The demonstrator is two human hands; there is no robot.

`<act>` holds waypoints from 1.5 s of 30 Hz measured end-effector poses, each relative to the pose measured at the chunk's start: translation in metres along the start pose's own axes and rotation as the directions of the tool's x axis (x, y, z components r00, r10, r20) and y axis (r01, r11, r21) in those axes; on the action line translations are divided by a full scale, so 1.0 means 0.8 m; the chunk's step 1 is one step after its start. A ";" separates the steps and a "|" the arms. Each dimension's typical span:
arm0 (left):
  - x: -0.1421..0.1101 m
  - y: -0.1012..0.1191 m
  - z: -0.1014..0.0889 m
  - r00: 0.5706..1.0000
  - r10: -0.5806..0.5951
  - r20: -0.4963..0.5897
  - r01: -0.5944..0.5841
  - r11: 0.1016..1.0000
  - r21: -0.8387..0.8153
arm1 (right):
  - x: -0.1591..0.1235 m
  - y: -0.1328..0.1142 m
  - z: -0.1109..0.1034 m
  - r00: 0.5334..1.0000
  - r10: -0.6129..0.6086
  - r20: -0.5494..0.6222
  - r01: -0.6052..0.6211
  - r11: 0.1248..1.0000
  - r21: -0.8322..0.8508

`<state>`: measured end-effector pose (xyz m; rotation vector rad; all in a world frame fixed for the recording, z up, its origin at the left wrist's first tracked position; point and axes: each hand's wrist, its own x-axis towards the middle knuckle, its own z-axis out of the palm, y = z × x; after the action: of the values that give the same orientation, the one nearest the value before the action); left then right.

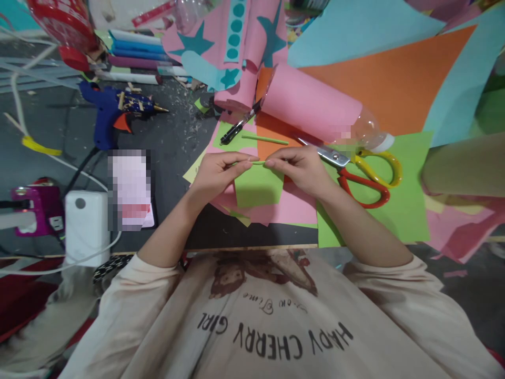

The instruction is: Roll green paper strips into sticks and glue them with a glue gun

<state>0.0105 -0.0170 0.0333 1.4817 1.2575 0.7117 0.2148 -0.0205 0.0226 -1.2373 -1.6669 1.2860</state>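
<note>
Between the fingertips of both hands runs a thin green paper roll (pixel 258 163), held level. My left hand (pixel 223 172) pinches its left end, and my right hand (pixel 296 167) pinches its right end. A second green paper roll (pixel 265 139) lies just beyond the fingers. Under the hands is a green paper sheet (pixel 259 189) on top of pink paper (pixel 300 208). Scissors (pixel 355 168) with one yellow and one red handle rest right of my right hand. A black pen (pixel 240 126) lies beyond my left hand.
A pink-wrapped plastic bottle (pixel 315 105) lies behind the scissors on orange paper (pixel 394 84). A blue glue gun (pixel 104 113), a phone (pixel 132 189) and a white power bank (pixel 87 226) with cables are on the left. Markers (pixel 136 50) and a star-decorated pink paper craft (pixel 252 37) lie at the back.
</note>
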 end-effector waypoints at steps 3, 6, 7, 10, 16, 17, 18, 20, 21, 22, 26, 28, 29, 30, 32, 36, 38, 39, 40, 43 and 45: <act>0.000 -0.001 0.000 1.000 0.000 0.006 0.000 1.000 -0.011 | 0.000 0.000 0.000 1.000 0.009 0.006 -0.009 1.000 0.018; 0.000 -0.001 0.000 1.000 0.003 0.002 -0.003 1.000 -0.008 | 0.001 0.000 -0.001 1.000 0.011 0.015 -0.012 0.999 0.041; 0.000 -0.001 0.000 1.000 0.006 0.002 -0.006 1.000 -0.007 | 0.001 0.000 -0.002 1.000 0.009 0.017 -0.010 0.999 0.045; 0.000 -0.002 0.001 1.000 0.028 0.003 -0.028 1.000 -0.008 | 0.001 0.001 -0.002 1.000 0.002 0.018 -0.003 0.999 0.039; -0.001 -0.001 0.000 0.999 0.028 -0.019 -0.028 0.999 -0.030 | 0.000 0.002 -0.002 0.999 -0.040 0.013 0.040 0.999 0.023; -0.001 -0.001 0.000 1.000 0.023 -0.016 -0.023 0.999 -0.031 | 0.000 0.002 -0.002 0.999 -0.047 0.016 0.047 0.999 0.022; -0.001 0.000 0.000 1.000 0.016 -0.013 -0.016 0.999 -0.030 | 0.000 0.002 -0.002 0.998 -0.053 0.018 0.052 0.998 0.020; -0.001 0.001 0.000 1.000 0.008 -0.006 -0.008 1.000 -0.026 | 0.000 0.002 -0.002 0.998 -0.054 0.013 0.054 0.998 0.015; 0.000 0.002 0.000 1.000 0.006 -0.004 -0.006 1.000 -0.023 | -0.001 0.002 -0.003 0.999 -0.051 0.008 0.051 0.999 0.011; 0.000 0.003 -0.001 1.000 0.002 -0.002 -0.002 1.000 -0.018 | -0.001 0.002 -0.003 0.999 -0.048 0.000 0.048 0.999 0.005; 0.001 0.004 -0.003 1.000 -0.024 -0.002 0.024 1.000 0.010 | -0.002 0.004 -0.002 0.998 -0.058 -0.028 0.058 0.998 -0.001; 0.002 0.004 -0.003 1.000 -0.031 -0.007 0.031 0.999 0.020 | -0.002 0.004 -0.002 0.998 -0.062 -0.029 0.063 0.998 0.012; 0.002 0.004 -0.003 1.000 -0.027 -0.010 0.027 0.999 0.019 | -0.002 0.005 -0.002 0.998 -0.060 -0.029 0.061 0.998 0.022; 0.002 0.003 -0.003 1.000 -0.021 -0.014 0.021 1.000 0.014 | -0.001 0.005 -0.001 0.998 -0.054 -0.032 0.055 0.998 0.033; 0.002 0.002 -0.002 1.000 -0.010 -0.025 0.010 1.000 0.003 | 0.000 0.004 -0.001 0.999 -0.030 -0.039 0.033 0.998 0.056; 0.001 -0.001 0.000 0.998 -0.016 -0.060 0.015 1.000 -0.006 | 0.000 0.000 -0.001 0.999 0.024 -0.038 -0.020 0.996 0.087; 0.001 -0.001 0.001 0.997 -0.019 -0.072 0.018 1.000 -0.008 | 0.001 -0.001 -0.001 0.999 0.033 -0.029 -0.030 0.995 0.095; 0.000 -0.001 0.002 0.997 -0.020 -0.076 0.019 1.000 -0.009 | 0.001 -0.002 -0.001 0.999 0.035 -0.025 -0.033 0.995 0.097; 0.000 -0.001 0.002 0.997 -0.020 -0.078 0.019 1.000 -0.008 | 0.001 -0.002 -0.002 0.999 0.037 -0.023 -0.035 0.995 0.098; -0.001 -0.001 0.002 0.997 -0.009 -0.079 0.008 1.000 -0.012 | 0.001 -0.001 -0.001 0.999 0.037 -0.029 -0.034 0.995 0.098; -0.002 -0.001 0.002 0.997 0.000 -0.081 -0.002 1.000 -0.016 | 0.001 -0.001 0.000 0.998 0.036 -0.042 -0.031 0.994 0.109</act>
<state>0.0115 -0.0189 0.0319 1.4526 1.3090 0.7877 0.2145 -0.0194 0.0233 -1.2245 -1.5307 1.3416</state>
